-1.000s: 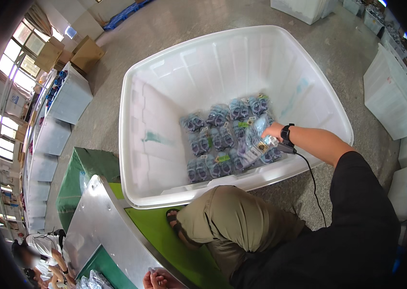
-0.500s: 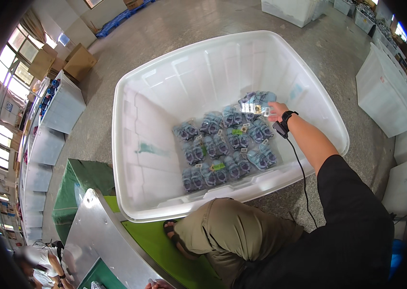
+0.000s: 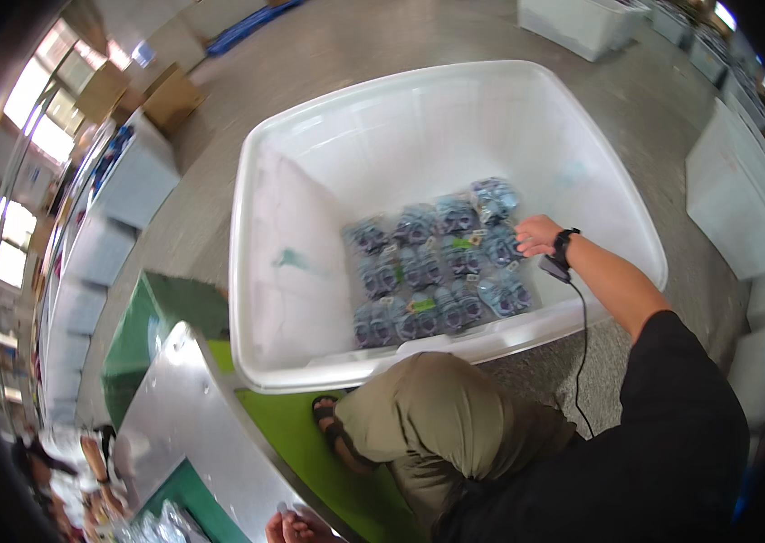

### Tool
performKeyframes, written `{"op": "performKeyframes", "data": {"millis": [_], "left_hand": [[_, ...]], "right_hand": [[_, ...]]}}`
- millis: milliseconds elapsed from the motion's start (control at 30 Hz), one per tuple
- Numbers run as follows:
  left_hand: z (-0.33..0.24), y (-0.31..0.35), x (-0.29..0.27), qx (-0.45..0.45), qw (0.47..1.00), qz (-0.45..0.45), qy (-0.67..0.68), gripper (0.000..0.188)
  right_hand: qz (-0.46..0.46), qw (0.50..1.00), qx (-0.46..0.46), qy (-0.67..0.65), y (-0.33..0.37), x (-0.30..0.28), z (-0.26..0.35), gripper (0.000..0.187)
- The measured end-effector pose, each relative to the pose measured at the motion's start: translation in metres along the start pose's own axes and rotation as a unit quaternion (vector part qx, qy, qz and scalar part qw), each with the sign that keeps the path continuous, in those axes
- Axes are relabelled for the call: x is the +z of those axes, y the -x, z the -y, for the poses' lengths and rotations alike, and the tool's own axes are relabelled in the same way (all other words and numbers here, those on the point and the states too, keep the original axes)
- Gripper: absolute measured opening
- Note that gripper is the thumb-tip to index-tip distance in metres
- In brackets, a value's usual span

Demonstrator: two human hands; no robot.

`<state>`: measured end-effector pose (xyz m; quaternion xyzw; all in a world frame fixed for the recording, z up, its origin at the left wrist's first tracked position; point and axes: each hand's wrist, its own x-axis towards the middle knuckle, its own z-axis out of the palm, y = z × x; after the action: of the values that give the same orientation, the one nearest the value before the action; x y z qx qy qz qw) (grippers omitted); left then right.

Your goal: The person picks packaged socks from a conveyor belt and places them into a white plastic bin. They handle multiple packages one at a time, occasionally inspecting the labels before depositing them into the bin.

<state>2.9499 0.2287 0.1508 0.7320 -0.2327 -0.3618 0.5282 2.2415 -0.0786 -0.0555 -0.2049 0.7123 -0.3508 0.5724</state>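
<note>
Inside a large white plastic bin (image 3: 296, 199), several clear bags of light blue and purple footwear (image 3: 419, 267) lie in rows on the bottom. My right hand (image 3: 541, 235) hovers over the right side of these rows, open with loosely bent fingers and nothing seen in it. The bagged pair in the far right corner (image 3: 494, 199) lies just beyond its fingertips. Low in the picture, my left hand (image 3: 296, 527) is at the metal table's (image 3: 165, 407) edge, fingers closed around a small greyish thing I cannot make out.
A black wristband device with a cable (image 3: 559, 258) is on my right wrist. A green box (image 3: 165, 317) stands left of the bin. White bins (image 3: 133, 185) line the left, and another (image 3: 736, 190) stands at right. A person in white (image 3: 79, 462) is at lower left.
My right hand has let go of the bagged pair at the far right and drawn back toward me. That bag now lies in the corner of the rows. The view has shifted slightly.
</note>
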Motion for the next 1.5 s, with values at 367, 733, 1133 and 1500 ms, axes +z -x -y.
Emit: {"op": "performKeyframes", "data": {"millis": [367, 733, 1133, 1500], "left_hand": [[0.019, -0.078, -0.126, 0.063, 0.988, -0.119, -0.078, 0.028], [0.042, -0.203, -0.343, 0.079, 0.771, -0.398, -0.491, 0.068], [0.058, -0.227, -0.365, -0.122, 0.908, -0.348, -0.199, 0.097], [0.077, -0.079, -0.249, 0.301, 0.863, -0.198, -0.355, 0.077]], "right_hand": [[0.158, 0.944, -0.184, 0.224, 0.112, 0.085, 0.096, 0.033], [0.254, 0.85, -0.359, 0.288, 0.26, 0.181, 0.147, 0.036], [0.212, 0.845, -0.376, 0.316, 0.278, 0.178, 0.15, 0.038], [0.308, 0.792, -0.423, 0.316, 0.312, 0.207, 0.151, 0.042]]}}
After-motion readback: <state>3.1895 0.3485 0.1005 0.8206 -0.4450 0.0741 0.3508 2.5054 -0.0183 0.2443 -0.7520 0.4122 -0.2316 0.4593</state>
